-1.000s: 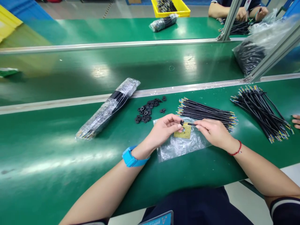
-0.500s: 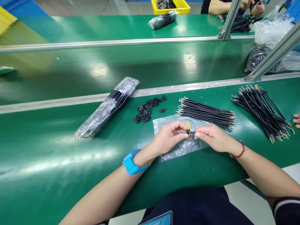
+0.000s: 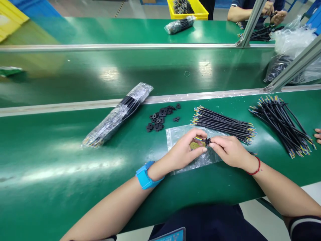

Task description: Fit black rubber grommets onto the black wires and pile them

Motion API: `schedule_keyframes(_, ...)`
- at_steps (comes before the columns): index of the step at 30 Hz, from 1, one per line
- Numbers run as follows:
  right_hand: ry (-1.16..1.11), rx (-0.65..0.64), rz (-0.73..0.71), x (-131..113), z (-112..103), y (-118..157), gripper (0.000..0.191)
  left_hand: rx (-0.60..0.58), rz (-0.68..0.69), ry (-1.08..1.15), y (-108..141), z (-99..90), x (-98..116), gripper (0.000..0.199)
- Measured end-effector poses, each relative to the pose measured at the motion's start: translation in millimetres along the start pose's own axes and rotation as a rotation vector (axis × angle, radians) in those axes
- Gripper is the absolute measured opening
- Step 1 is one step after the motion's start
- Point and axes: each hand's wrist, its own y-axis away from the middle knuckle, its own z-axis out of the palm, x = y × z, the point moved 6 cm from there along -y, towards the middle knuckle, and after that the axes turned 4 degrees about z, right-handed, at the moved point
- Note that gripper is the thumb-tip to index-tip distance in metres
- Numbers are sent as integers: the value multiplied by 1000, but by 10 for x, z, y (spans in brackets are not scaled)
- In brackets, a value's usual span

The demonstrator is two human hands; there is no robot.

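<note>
My right hand (image 3: 229, 150) pinches a short black cable just behind a small black grommet (image 3: 207, 141) threaded on it. Past my right wrist the cable's other end (image 3: 252, 153) shows; its middle is hidden under the hand. My left hand (image 3: 184, 150) curves round the near end with its stripped coloured wires (image 3: 199, 138), thumb and forefinger apart on either side of the grommet. Beneath both hands lies a clear plastic bag (image 3: 173, 134) with a yellowish patch. Several loose black grommets (image 3: 157, 118) lie beyond my left hand. Behind my right hand is a row of black cables (image 3: 223, 124).
A second cable pile (image 3: 282, 125) lies right, near another person's fingers (image 3: 318, 135). A wrapped cable bundle (image 3: 119, 115) leans over the metal rail (image 3: 180, 97) at left. A slanted metal post (image 3: 296, 62) and plastic bags (image 3: 293, 40) stand right. Across, a co-worker's hands (image 3: 273, 13) handle cables.
My left thumb and forefinger have parted from their pinch on the grommet. The grommet now sits close against my right fingertips. The whole view has shifted slightly.
</note>
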Motion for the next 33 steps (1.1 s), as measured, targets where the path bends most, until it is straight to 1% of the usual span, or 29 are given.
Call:
schedule_keyframes(1,108,76,-46,-31,-35,18,29,13,-36,89,3,2,-34,24)
schedule_keyframes(3,276,188,-130,-94,-71,56,28,16,-125,210,16,29,-103,23)
schedule_keyframes(5,355,230,-183,-137,-66,80,29,11,-192,240,34,56,-137,22)
schedule_keyframes(7,323,210,-180,-146,-45,80,31,15,-190,210,44,60,-111,20)
schedule_keyframes(11,64,23,-80,-120,2,49,34,-18,-89,46,34,44,-2,15)
schedule_keyframes(12,36,0,-59,-103,-21,48,34,-35,-75,22,23,30,6,16)
schedule_keyframes(13,47,19,-39,-71,-82,51,33,-47,-71,12,6,0,1,19)
schedule_keyframes(14,99,86,-13,-13,-186,58,31,-41,-74,4,-19,-59,-17,24)
schedule_keyframes(16,293,310,87,198,-490,104,27,30,-93,-71,-86,-270,-81,31)
schedule_keyframes(17,412,431,170,348,-662,145,26,97,-107,-152,-123,-420,-120,31)
schedule_keyframes(18,524,522,268,523,-820,191,26,159,-128,-267,-158,-575,-162,27)
schedule_keyframes(19,623,572,373,713,-952,236,27,203,-151,-392,-192,-717,-202,23)
schedule_keyframes(20,696,596,473,905,-1060,280,28,214,-181,-524,-227,-830,-246,22)
schedule_keyframes(22,750,591,589,1233,-1190,349,28,142,-217,-793,-303,-942,-332,21)
schedule_keyframes(24,714,566,634,1458,-1238,402,26,39,-231,-1008,-364,-942,-409,23)
schedule_keyframes(26,659,575,653,1562,-1264,448,21,-18,-230,-1133,-399,-899,-458,24)
schedule_keyframes(28,640,628,663,1552,-1297,478,18,-30,-221,-1180,-410,-858,-478,25)
schedule_keyframes(30,643,680,645,1450,-1299,461,18,-15,-201,-1170,-404,-843,-471,24)
schedule_keyframes(31,632,682,604,1370,-1263,420,19,3,-192,-1145,-395,-848,-460,24)
schedule_keyframes(33,577,622,467,1166,-1088,275,20,65,-184,-1051,-370,-878,-428,22)
